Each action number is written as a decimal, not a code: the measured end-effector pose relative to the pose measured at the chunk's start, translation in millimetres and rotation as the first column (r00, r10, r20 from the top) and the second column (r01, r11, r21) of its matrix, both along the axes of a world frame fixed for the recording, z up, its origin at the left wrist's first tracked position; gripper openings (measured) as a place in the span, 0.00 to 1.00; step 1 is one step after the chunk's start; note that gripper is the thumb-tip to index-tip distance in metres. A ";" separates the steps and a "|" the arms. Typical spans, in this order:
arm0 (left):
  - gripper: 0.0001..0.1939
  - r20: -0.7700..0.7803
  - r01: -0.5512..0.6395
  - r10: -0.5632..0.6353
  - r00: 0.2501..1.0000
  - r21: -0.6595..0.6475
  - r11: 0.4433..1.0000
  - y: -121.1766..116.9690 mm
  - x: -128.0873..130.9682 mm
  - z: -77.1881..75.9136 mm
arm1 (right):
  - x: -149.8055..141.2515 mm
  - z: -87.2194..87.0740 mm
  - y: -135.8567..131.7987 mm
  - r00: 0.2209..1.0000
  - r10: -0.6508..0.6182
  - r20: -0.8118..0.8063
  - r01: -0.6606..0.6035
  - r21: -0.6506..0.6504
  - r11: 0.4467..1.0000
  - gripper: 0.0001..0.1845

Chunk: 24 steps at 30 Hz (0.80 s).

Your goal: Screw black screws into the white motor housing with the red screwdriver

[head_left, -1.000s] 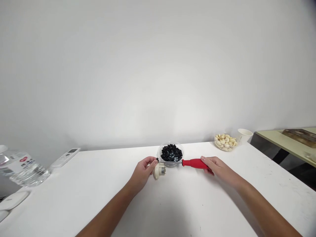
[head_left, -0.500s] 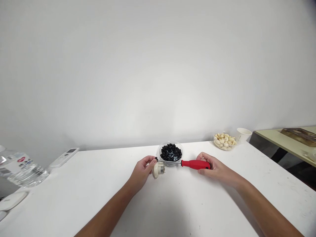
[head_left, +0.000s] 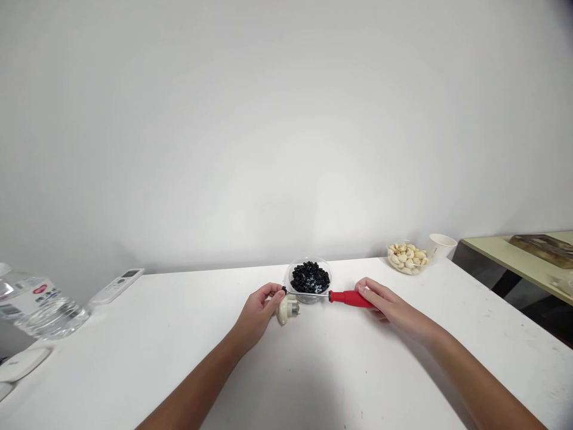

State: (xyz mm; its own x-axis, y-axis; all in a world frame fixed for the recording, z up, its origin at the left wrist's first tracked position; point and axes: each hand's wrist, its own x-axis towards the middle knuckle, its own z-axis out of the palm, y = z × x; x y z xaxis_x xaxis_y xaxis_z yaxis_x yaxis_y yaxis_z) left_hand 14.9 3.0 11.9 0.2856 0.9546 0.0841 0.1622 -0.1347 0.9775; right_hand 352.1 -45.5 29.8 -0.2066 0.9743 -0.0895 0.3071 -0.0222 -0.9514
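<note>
My right hand (head_left: pixel 388 306) is shut around the rear of a red-handled screwdriver (head_left: pixel 347 298), whose thin steel shaft runs left across the front of a clear plastic bowl (head_left: pixel 310 289) of shiny black dried fruit. The shaft's tip meets a small black part (head_left: pixel 284 289) pinched in the fingertips of my left hand (head_left: pixel 257 312). Just below those fingers sits a small cream-coloured motor (head_left: pixel 288 309) with a metal end. I cannot tell whether it touches my left hand.
The white table (head_left: pixel 179 358) holds a clear tub of pale nut-like pieces (head_left: pixel 406 258) and a paper cup (head_left: pixel 441 246) at the back right. A water bottle (head_left: pixel 45 312), a remote control (head_left: pixel 117 285) and a white round object (head_left: pixel 20 364) lie left. A side table (head_left: pixel 492 254) stands right.
My right hand has slid over the rear of the red handle and covers more of it. My left hand, the motor and the bowl have barely moved.
</note>
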 end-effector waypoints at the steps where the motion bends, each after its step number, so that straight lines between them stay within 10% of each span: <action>1: 0.20 0.002 -0.002 0.002 1.000 -0.001 1.000 0.4 -0.3 -0.4 | 0.6 2.2 -1.0 0.997 0.036 -0.071 -0.038 -0.025 0.999 0.18; 4: 0.20 0.001 -0.010 0.010 1.000 0.001 1.000 2.0 -0.9 -1.8 | 4.8 7.4 -2.1 0.975 0.115 -0.191 -0.120 -0.015 0.993 0.14; 14: 0.19 -0.015 0.013 -0.013 1.000 0.011 1.000 -1.5 0.6 4.1 | 6.1 -9.1 9.7 0.986 -0.062 0.158 0.063 -0.001 0.998 0.35; 24: 0.18 -0.009 0.012 -0.012 1.000 0.005 1.000 1.7 -2.7 -0.6 | 7.5 2.5 -1.3 0.995 0.068 0.070 -0.074 0.085 0.994 0.12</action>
State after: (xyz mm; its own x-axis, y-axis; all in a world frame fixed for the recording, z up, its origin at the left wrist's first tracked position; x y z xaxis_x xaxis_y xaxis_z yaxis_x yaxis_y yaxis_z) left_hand 12.2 4.6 11.3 0.2979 0.9507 0.0862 0.1689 -0.1413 0.9754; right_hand 359.6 -46.7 32.2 -0.2718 0.9621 -0.0208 0.3677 0.0839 -0.9261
